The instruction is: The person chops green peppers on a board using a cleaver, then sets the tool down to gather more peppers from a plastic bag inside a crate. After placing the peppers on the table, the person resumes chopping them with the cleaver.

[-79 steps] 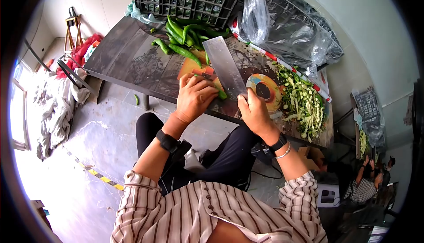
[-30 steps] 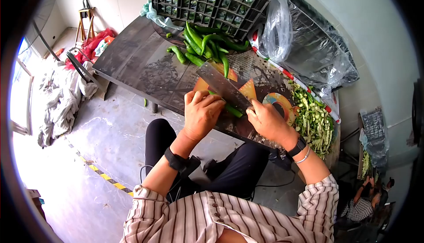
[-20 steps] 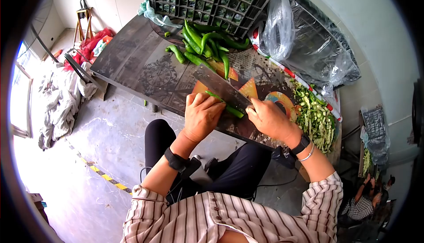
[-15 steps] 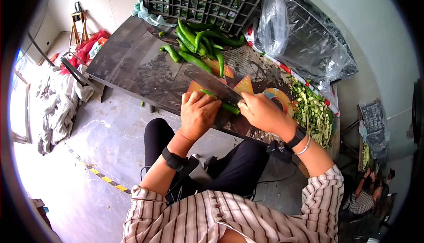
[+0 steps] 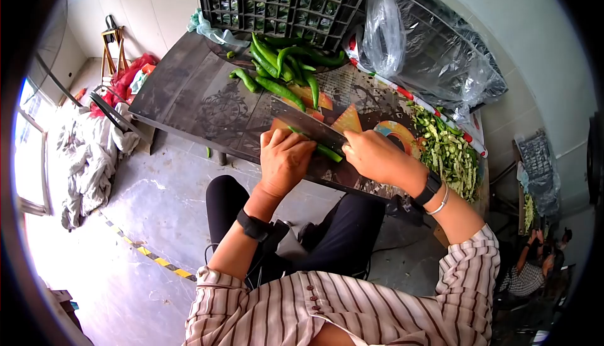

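Observation:
My left hand [image 5: 284, 160] is closed on a green chili pepper [image 5: 328, 152] lying near the table's front edge. Part of the pepper is hidden under the fingers. The fingers of my right hand [image 5: 372, 154] are wrapped round a knife, whose handle they cover. Its wide blade [image 5: 308, 124] slants up and left, just beyond my left hand and beside the pepper. Whole green chili peppers [image 5: 277, 63] are heaped farther back on the table. To the right lies a pile of chopped peppers [image 5: 443, 151].
A black crate [image 5: 280, 0] stands at the back of the patterned table [image 5: 182, 88]. Clear plastic [image 5: 434, 44] covers something at the back right. Crumpled cloth [image 5: 94, 157] lies on the floor at left. Another person [image 5: 527, 277] is at far right.
The view has shifted slightly. Both hands keep nearly the same place, with the knife and the pepper still held.

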`<state>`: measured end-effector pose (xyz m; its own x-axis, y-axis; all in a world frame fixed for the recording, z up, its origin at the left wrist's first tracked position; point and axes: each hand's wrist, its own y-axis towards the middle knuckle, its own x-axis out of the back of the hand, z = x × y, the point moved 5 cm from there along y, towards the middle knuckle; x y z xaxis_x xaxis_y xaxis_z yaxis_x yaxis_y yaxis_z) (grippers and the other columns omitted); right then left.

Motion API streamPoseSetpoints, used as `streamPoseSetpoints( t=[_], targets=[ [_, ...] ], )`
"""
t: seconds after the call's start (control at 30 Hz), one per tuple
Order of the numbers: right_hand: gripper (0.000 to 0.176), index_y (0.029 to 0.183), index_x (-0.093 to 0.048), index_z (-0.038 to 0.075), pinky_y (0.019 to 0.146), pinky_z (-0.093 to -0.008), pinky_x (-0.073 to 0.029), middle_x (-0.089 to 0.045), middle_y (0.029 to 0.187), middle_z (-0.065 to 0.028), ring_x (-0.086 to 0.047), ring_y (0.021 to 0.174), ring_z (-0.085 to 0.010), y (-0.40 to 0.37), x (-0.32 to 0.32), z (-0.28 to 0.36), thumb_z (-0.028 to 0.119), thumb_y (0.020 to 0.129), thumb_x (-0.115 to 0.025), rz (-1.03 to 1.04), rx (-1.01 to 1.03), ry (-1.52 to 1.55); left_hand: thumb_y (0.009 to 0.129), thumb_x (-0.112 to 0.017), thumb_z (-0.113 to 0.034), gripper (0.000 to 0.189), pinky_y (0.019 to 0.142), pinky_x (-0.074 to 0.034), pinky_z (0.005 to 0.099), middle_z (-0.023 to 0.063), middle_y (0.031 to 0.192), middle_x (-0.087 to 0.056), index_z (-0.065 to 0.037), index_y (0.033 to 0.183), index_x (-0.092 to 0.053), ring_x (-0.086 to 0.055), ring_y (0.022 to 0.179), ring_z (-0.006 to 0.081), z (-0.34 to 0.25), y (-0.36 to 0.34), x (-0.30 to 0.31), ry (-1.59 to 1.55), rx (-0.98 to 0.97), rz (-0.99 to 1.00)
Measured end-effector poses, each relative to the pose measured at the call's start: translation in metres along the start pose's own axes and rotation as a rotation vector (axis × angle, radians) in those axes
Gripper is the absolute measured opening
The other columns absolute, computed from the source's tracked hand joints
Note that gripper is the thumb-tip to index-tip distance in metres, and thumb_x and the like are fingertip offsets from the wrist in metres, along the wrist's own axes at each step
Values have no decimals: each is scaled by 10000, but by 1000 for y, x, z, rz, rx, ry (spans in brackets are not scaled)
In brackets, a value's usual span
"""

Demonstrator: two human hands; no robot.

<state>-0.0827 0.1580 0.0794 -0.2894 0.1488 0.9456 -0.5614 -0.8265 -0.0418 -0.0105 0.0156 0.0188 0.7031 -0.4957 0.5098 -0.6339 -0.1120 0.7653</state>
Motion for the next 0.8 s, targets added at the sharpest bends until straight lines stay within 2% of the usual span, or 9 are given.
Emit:
streamPoseSetpoints(
  t=[0.07, 0.13, 0.23, 0.3, 0.37, 0.43, 0.57, 0.73, 0.8],
  targets=[
    [169, 882, -534, -38, 602, -486, -482, -606, 717, -262, -609, 698, -432, 3, -3, 0, 131, 873, -532, 14, -18, -20, 677, -709, -119, 125, 802, -370, 334, -57, 804, -633, -157, 795, -688, -547, 850, 165, -2, 0, -1, 19, 0, 9],
    [150, 861, -538, -34, 613, -487, -486, -611, 727, -256, -614, 715, -430, 17, -4, 12, 115, 864, -521, -91, 61, 7, 673, -709, -119, 127, 802, -372, 337, -56, 804, -632, -157, 792, -686, -548, 854, 165, -2, 0, -2, 17, -15, 5],
    [154, 823, -556, -33, 650, -486, -491, -620, 763, -256, -619, 767, -430, 47, -9, 25, 106, 859, -501, -123, 109, -41, 671, -712, -119, 120, 807, -373, 341, -56, 806, -632, -156, 781, -683, -554, 865, 166, -2, 2, -1, 12, -50, 0],
    [163, 823, -561, -40, 655, -490, -491, -619, 768, -264, -618, 770, -433, 45, -4, 19, 112, 857, -512, -89, 68, -16, 672, -717, -122, 112, 809, -373, 341, -58, 812, -634, -153, 774, -681, -555, 864, 167, 1, 0, -2, 4, -23, 11],
    [191, 847, -551, -58, 672, -498, -485, -609, 764, -280, -606, 780, -450, 20, 2, 3, 131, 861, -536, -57, 65, 16, 686, -692, -138, 95, 804, -370, 336, -67, 804, -616, -172, 773, -672, -537, 842, 158, 0, 1, -2, -2, -47, -31],
    [202, 854, -547, -68, 680, -498, -476, -604, 778, -289, -599, 790, -456, -18, 13, -5, 133, 867, -533, 109, -122, -18, 675, -726, -129, 113, 812, -368, 336, -62, 810, -642, -152, 781, -694, -556, 856, 171, -1, 0, -1, 10, -29, -25],
    [216, 835, -526, -71, 672, -482, -465, -585, 748, -291, -587, 779, -455, -83, 26, -18, 142, 871, -533, 52, -165, 13, 678, -723, -130, 108, 806, -368, 338, -62, 805, -639, -150, 781, -697, -556, 854, 173, -1, 0, -2, 12, -19, -39],
    [203, 884, -562, -45, 664, -472, -454, -594, 742, -263, -593, 737, -427, -149, 42, -34, 155, 854, -565, 83, -410, 27, 695, -716, -125, 98, 816, -366, 338, -59, 824, -638, -152, 788, -699, -557, 873, 175, -2, 1, -2, 20, -35, -23],
    [209, 848, -571, -25, 645, -437, -453, -599, 719, -235, -596, 701, -400, -166, 48, -40, 183, 835, -595, 18, -417, 23, 697, -714, -124, 97, 819, -365, 338, -58, 825, -637, -152, 789, -699, -556, 882, 175, -6, 2, -3, 21, -40, -24]
  ],
)
